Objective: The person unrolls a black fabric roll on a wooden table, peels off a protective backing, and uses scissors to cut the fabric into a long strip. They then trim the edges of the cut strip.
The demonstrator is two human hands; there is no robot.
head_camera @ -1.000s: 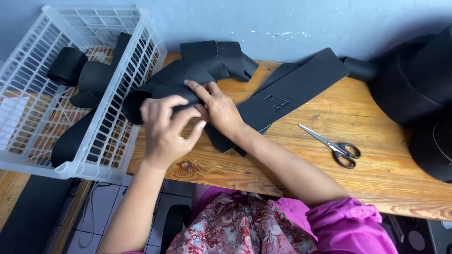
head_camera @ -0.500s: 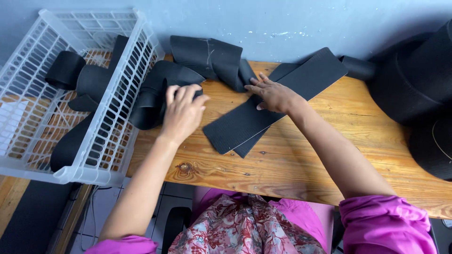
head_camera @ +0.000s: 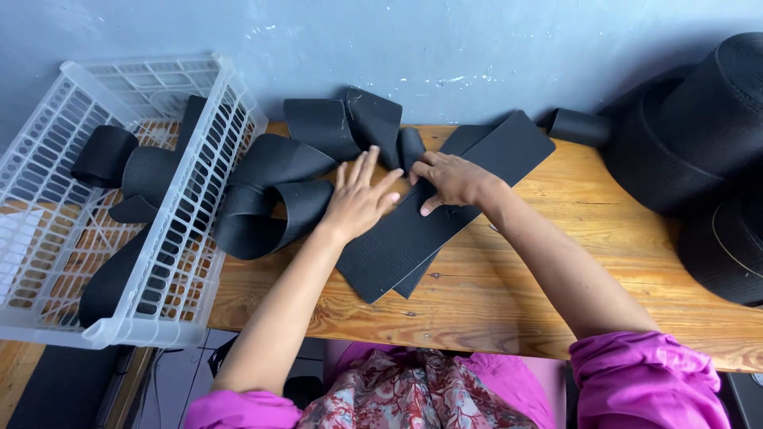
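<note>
Left hand (head_camera: 359, 200) flat and open, fingers spread wide, palm down on the upper end of the flat black strip (head_camera: 413, 238), gripping nothing. Right hand (head_camera: 449, 179) just beside it, fingers bent and pressed onto the same strip a little further up, thumb pointing toward the left hand; likewise holding nothing, only pressing. Both hands close together but not touching, as far as can be told.

Strip laid diagonally across the wooden tabletop (head_camera: 517, 302), lower end near the front edge, upper end running up toward the wall; ribbed texture, a second layer peeking out along its right edge. Upper stretch (head_camera: 501, 147) broad and flat beyond the right hand.

Left of the left hand, loose loops of the same black band (head_camera: 274, 206) curled on the tabletop, more folds (head_camera: 350, 123) standing against the wall. Band trailing over the rim into the white plastic basket (head_camera: 48, 310) at the far left, with further coils (head_camera: 119, 171) inside it.

Small black roll (head_camera: 576, 125) at the back, near the wall. Large black rolls of webbing (head_camera: 699, 135) stacked at the right end of the tabletop, well apart from the hands.

Pink sleeves (head_camera: 644, 381) and patterned cloth (head_camera: 405, 393) at the bottom edge. Grey-blue wall (head_camera: 445, 40) behind everything.
</note>
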